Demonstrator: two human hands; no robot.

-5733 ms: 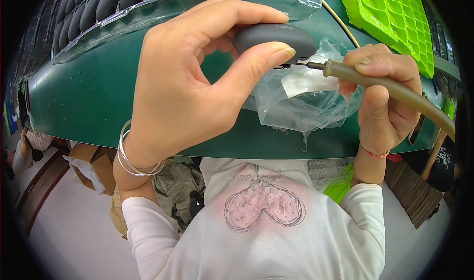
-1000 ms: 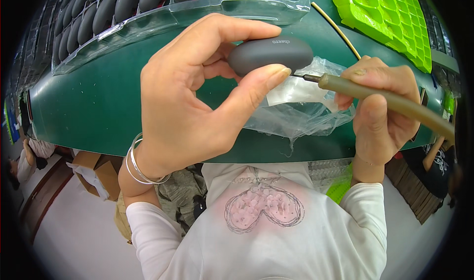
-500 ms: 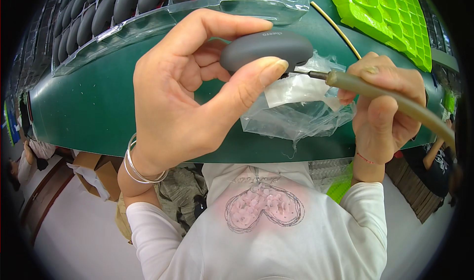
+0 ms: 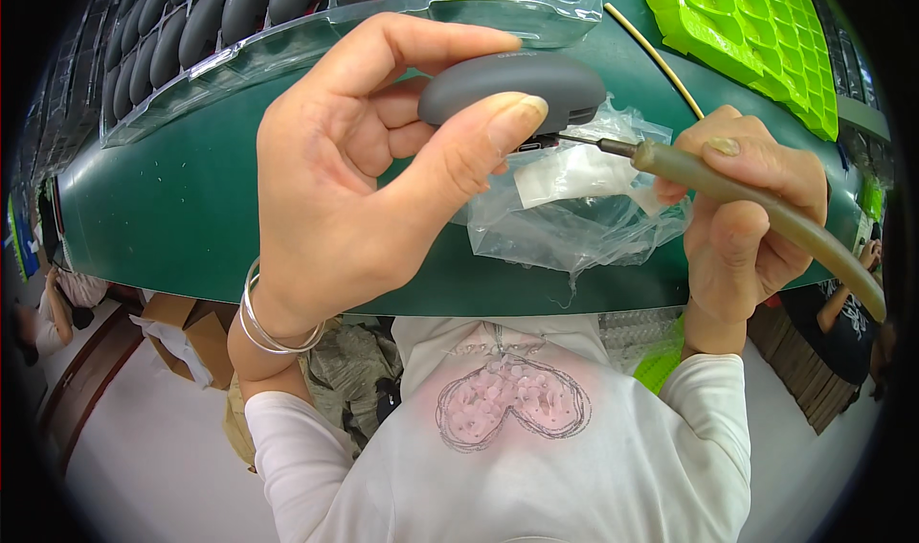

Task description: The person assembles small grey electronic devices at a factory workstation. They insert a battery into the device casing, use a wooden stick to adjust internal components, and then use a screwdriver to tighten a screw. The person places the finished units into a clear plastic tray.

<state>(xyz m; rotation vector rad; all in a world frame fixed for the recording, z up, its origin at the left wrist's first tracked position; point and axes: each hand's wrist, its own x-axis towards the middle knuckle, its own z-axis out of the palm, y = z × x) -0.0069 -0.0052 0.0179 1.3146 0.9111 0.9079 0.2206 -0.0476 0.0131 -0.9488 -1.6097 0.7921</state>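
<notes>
My left hand point(image 4: 354, 174) grips a dark grey, rounded plastic case point(image 4: 517, 88) between thumb and fingers, above the table. A small slot with a metal rim shows at the case's lower edge, beside my thumb. My right hand point(image 4: 751, 203) is closed around a pick with a thin metal tip and a curved, brownish tube-like handle point(image 4: 766, 193). The pick's tip reaches the underside of the case near that slot; whether it touches cannot be made out. Below the case, a crumpled clear plastic bag point(image 4: 565, 227) with a white patch lies on the green table point(image 4: 163, 217).
A clear plastic tray point(image 4: 402, 11) at the far left holds several similar dark cases. A bright green moulded tray point(image 4: 747, 35) sits at the far right, with a thin stick point(image 4: 656, 59) beside it. A cardboard box point(image 4: 196, 337) stands below the table. Other people appear at both sides.
The case has tilted slightly and shifted a little left in my left hand, bringing the slot into view. The pick's handle end has swung down a little; its tip stays at the case.
</notes>
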